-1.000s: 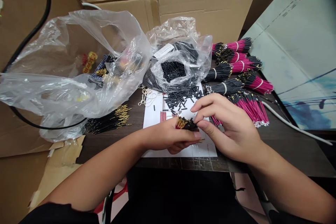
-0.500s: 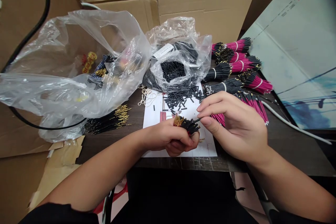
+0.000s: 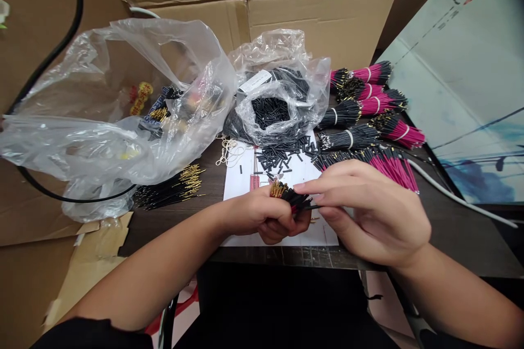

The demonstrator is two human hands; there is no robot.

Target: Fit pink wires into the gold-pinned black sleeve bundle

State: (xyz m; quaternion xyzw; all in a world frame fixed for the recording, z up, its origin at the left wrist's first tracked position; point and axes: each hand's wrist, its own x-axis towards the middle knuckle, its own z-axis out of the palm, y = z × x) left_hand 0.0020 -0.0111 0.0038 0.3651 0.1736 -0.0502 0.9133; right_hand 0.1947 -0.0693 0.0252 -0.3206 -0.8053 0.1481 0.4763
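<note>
My left hand [image 3: 266,212] is wrapped round a bundle of wires [image 3: 289,196]; gold terminal ends and black sleeved ends stick out above its fist. My right hand [image 3: 376,215] reaches in from the right, its thumb and fingers pinching a small black tube [image 3: 313,207] at the bundle's right edge. Its index fingertip touches the tops of the black ends. Whether the tube is on a wire, I cannot tell. Behind both hands, loose black tubes [image 3: 278,158] lie scattered over a white paper sheet [image 3: 237,223].
A clear bag full of black tubes [image 3: 270,112] stands open behind the loose ones. To its left spreads a large plastic bag [image 3: 123,158], beside black wires with gold ends [image 3: 170,188]. Tied pink and black wire bundles [image 3: 403,131] lie at right, near a white cable [image 3: 458,196].
My right hand has shifted slightly right and down, and its fingers now reach over the bundle's right edge. My left hand stays in place with the wires.
</note>
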